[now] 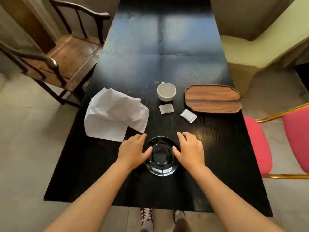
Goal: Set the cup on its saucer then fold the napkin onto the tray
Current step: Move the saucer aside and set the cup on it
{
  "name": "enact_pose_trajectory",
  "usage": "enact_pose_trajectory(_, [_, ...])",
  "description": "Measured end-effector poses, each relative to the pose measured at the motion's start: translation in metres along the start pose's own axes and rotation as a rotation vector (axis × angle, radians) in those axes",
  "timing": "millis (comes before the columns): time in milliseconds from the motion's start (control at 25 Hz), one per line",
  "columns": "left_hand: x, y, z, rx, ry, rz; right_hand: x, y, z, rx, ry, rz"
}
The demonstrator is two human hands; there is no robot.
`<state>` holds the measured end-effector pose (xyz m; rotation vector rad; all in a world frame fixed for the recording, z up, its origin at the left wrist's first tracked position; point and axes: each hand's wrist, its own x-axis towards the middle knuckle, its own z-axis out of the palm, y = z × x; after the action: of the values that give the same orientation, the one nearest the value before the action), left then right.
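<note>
My left hand [133, 150] and right hand [189, 150] flank the black saucer [161, 162], fingers relaxed, thumbs touching its rim; the cup [166, 92] sits beyond

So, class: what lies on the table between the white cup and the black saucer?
In the head view, one small white packet lies between the cup and the saucer; otherwise that stretch of the table is bare.

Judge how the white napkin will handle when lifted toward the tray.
The napkin lies rumpled in soft creases, so it is probably limp and will drape from a pinch. It looks thin, likely light. Its loose folds may fall open, so folding it on the tray probably needs both hands.
</note>
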<state>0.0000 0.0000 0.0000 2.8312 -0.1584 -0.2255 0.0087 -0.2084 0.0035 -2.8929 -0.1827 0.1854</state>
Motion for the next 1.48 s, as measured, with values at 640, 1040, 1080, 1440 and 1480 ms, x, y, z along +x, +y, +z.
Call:
enact_pose_trajectory(640, [-0.010,0.011,0.054,-0.602,-0.182,-0.526,-0.010,0.027,0.046,0.495,-0.280,0.217])
enact_pose_trajectory(1040, [0.057,0.127,0.068,-0.807,-0.122,-0.408,-0.002,0.157,-0.006,0.721,-0.034,0.427])
enact_pose_trajectory(1080, [0.068,0.141,0.074,-0.813,-0.116,-0.398,0.001,0.175,-0.010,0.731,-0.017,0.446])
enact_pose_trajectory(1440, [0.109,0.214,0.119,-0.826,-0.127,-0.344,0.015,0.273,-0.008,0.751,0.008,0.478])
enact_pose_trajectory(1480, [0.109,0.217,0.122,-0.823,-0.134,-0.344,0.014,0.279,-0.006,0.754,0.002,0.480])
